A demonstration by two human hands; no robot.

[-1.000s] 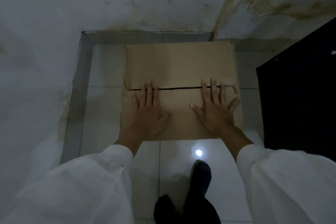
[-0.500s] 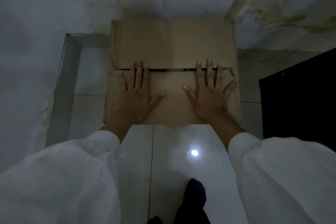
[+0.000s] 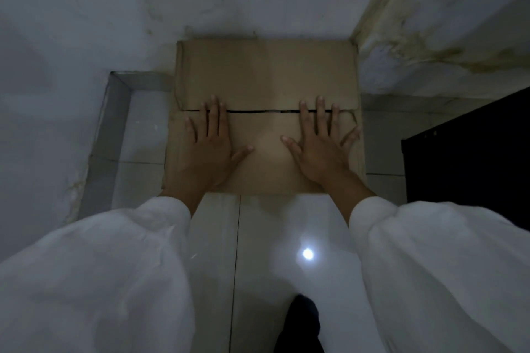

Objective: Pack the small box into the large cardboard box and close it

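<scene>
The large cardboard box (image 3: 265, 74) lies on the tiled floor in the wall corner, its two top flaps folded down with a thin dark slit between them. My left hand (image 3: 210, 142) rests flat on the near flap at the left, fingers spread, fingertips reaching the slit. My right hand (image 3: 321, 142) presses flat on the near flap at the right, fingers spread across the slit. Neither hand grips anything. The small box is out of sight.
Stained white walls (image 3: 143, 8) stand behind and to both sides of the box. A dark cabinet (image 3: 473, 157) stands at the right. Glossy floor tiles (image 3: 269, 252) with a light reflection lie in front, and a dark foot (image 3: 304, 321) is at the bottom.
The box has slid away from me across the floor until its far edge meets the back wall. Both hands stay flat on the near flap.
</scene>
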